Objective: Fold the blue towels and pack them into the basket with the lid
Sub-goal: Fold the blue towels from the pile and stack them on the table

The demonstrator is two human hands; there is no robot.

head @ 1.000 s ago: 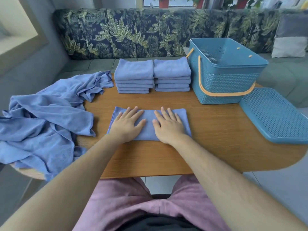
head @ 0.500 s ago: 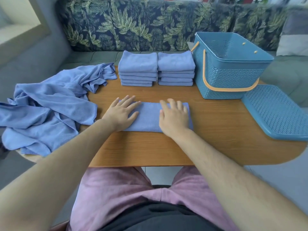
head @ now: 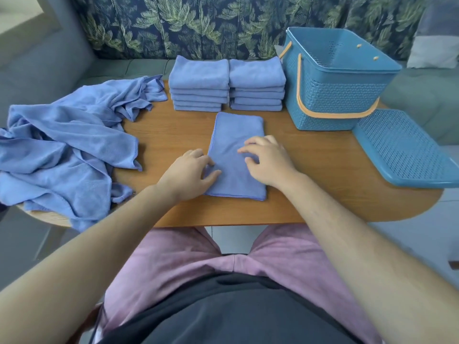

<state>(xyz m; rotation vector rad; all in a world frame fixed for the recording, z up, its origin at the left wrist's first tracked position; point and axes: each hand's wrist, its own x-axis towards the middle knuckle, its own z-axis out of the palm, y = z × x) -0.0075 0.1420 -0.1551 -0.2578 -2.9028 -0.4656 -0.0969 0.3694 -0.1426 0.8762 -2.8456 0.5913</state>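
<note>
A half-folded blue towel [head: 236,135] lies on the wooden table [head: 315,170] as a long strip pointing away from me. My left hand [head: 188,175] grips its near left edge, thumb on top. My right hand [head: 268,162] sits on the towel's right side with bent fingers pinching the cloth. Behind the strip stand two stacks of folded blue towels [head: 198,73] [head: 257,73]. The blue basket [head: 335,95] with an orange handle stands open at the right, nothing visible inside it. Its blue lid [head: 402,147] lies flat on the table's right end.
A heap of unfolded blue towels [head: 62,145] covers the table's left end and hangs over the edge. A sofa with a leaf-patterned back runs behind the table, a grey cushion [head: 434,45] at its right.
The towel strip lay crosswise under both flat palms; now it is turned lengthwise, pointing away from me. Both hands went from flat to curled on the cloth.
</note>
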